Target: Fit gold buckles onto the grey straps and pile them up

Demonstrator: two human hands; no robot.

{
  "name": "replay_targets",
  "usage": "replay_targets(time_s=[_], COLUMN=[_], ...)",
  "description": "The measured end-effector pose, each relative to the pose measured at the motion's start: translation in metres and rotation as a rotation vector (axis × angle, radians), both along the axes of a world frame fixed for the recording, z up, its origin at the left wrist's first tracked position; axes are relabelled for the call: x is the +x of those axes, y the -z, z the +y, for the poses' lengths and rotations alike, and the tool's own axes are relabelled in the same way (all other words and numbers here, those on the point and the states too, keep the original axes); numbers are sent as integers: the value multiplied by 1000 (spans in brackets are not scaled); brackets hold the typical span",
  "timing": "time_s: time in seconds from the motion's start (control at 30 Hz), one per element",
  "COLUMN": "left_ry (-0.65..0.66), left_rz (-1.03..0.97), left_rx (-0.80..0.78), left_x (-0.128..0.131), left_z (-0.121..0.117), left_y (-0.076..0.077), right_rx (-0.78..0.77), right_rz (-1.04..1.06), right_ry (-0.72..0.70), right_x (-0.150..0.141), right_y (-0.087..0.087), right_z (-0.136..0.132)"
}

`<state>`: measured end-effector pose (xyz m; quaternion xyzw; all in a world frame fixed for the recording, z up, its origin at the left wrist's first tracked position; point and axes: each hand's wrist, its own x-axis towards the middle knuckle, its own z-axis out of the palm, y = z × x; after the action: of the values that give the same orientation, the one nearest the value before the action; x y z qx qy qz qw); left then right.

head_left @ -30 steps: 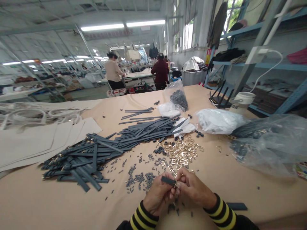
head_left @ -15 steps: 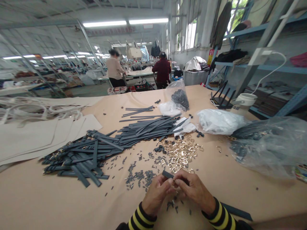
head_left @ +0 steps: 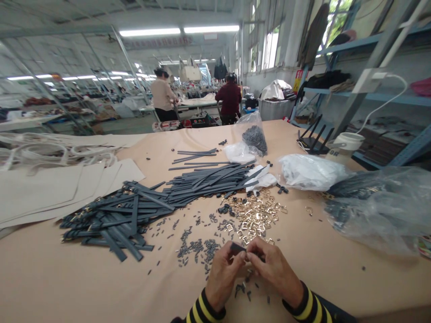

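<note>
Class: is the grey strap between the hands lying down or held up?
Held up: the grey strap is pinched between left hand and right hand.

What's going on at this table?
The person's left hand and right hand hold a dark grey strap together above a tan-covered table. Small grey pieces, gold-coloured buckles and a pile of grey straps lie ahead. Two co-workers are farther back.
</note>
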<state>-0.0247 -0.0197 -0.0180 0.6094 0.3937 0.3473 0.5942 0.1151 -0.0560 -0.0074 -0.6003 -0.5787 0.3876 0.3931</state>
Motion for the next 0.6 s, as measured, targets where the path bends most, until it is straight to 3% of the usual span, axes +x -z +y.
replay_targets(time_s=[0.2,0.37,0.5,0.6], left_ry=[-82,-83,-108,-80], left_rz=[-10,-59,93,164], left_rx=[-30,-83,21,206], left_x=[3,4,5,5], left_z=[-1,1,-6,-13], left_y=[12,15,18,19], right_rx=[19,-91,-189,-191], right_rz=[-142,126,247,253], right_ry=[4,-94,-87,-57], right_x=[1,4,4,4], right_y=[-1,11,15,15], right_z=[0,-2,0,0])
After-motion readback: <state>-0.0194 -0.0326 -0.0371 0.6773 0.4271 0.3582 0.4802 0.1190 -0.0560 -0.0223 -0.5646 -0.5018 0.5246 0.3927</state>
